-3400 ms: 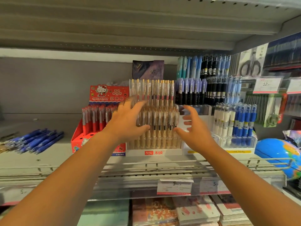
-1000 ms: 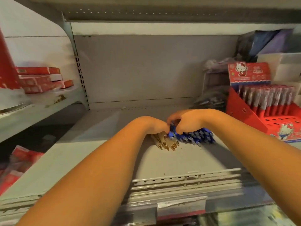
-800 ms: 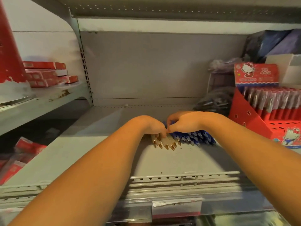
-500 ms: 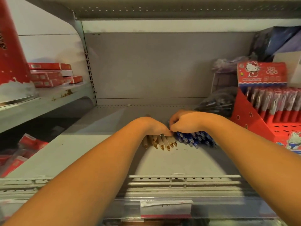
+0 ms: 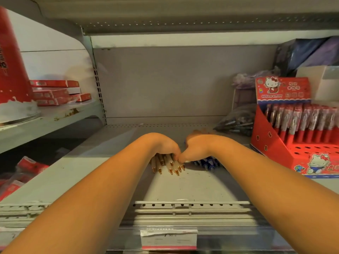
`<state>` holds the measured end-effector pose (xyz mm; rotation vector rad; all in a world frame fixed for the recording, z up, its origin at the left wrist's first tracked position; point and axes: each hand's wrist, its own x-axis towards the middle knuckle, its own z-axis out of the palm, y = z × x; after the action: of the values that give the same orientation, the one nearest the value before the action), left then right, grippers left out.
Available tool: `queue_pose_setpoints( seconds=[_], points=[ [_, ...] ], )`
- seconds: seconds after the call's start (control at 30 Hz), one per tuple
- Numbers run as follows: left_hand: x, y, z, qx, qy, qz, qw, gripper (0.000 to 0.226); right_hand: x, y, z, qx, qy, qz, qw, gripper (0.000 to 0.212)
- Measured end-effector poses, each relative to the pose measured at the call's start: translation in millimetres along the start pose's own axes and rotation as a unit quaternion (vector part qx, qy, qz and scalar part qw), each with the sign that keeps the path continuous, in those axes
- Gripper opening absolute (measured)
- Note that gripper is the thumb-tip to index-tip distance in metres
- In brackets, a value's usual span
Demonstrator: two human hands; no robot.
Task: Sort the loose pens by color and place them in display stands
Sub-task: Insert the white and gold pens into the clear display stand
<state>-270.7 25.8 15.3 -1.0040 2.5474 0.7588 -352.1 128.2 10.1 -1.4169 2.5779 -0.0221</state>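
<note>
While loose pens (image 5: 168, 165) are covered at shelf (image 5: 183, 189) centre by left hand (image 5: 163, 145) & right hand (image 5: 199, 146), fingers' state can't be told; rt edge is blocked by display stand (image 5: 275, 143).

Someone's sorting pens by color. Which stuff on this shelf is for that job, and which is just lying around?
For the job:
cream pens with gold tips
blue pens beside them
Hello Kitty display stand, probably, as a place for pens

Just lying about:
red boxes on the left shelf
plastic bag at the back
price tag on the shelf edge
</note>
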Motion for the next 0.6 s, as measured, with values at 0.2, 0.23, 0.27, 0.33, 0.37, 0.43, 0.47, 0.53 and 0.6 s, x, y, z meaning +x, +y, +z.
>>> queue_pose_setpoints(
  seconds=[0.2,0.23,0.27,0.33,0.37,0.43,0.47,0.53,0.6],
  points=[
    [-3.2,-4.2,2.5,0.093,0.016,-0.024,0.995,0.028,-2.5,-4.5,3.9,0.002,-0.007,-0.012,1.000,0.044],
    [-1.5,-7.6,3.3,0.089,0.046,-0.029,0.995,0.044,-2.5,-5.8,4.7,-0.002,-0.002,-0.010,1.000,0.043],
    [1.8,-11.8,3.2,0.084,0.071,-0.032,0.993,0.061,-1.6,-7.1,5.9,-0.009,0.005,-0.005,1.000,0.043],
    [4.8,-16.9,2.2,0.065,0.104,-0.035,0.992,0.077,0.5,-10.2,8.9,-0.037,0.021,0.017,0.999,0.045],
    [4.7,-18.4,1.8,0.055,0.117,-0.038,0.991,0.076,1.1,-12.0,10.3,-0.054,0.035,0.024,0.998,0.047],
    [6.8,-21.3,0.6,0.039,0.141,-0.039,0.989,0.062,1.4,-14.9,12.0,-0.071,0.059,0.025,0.995,0.045],
    [6.3,-21.9,0.1,0.033,0.148,-0.042,0.988,0.046,1.1,-15.7,12.2,-0.068,0.066,0.025,0.995,0.042],
    [3.9,-22.6,-0.8,0.064,0.145,-0.049,0.986,0.012,1.6,-16.3,11.8,-0.054,0.074,0.029,0.995,0.036],
    [3.6,-23.3,-0.5,0.129,0.131,-0.043,0.982,0.009,2.4,-16.5,10.6,-0.025,0.075,0.033,0.996,0.038]
  ],
)
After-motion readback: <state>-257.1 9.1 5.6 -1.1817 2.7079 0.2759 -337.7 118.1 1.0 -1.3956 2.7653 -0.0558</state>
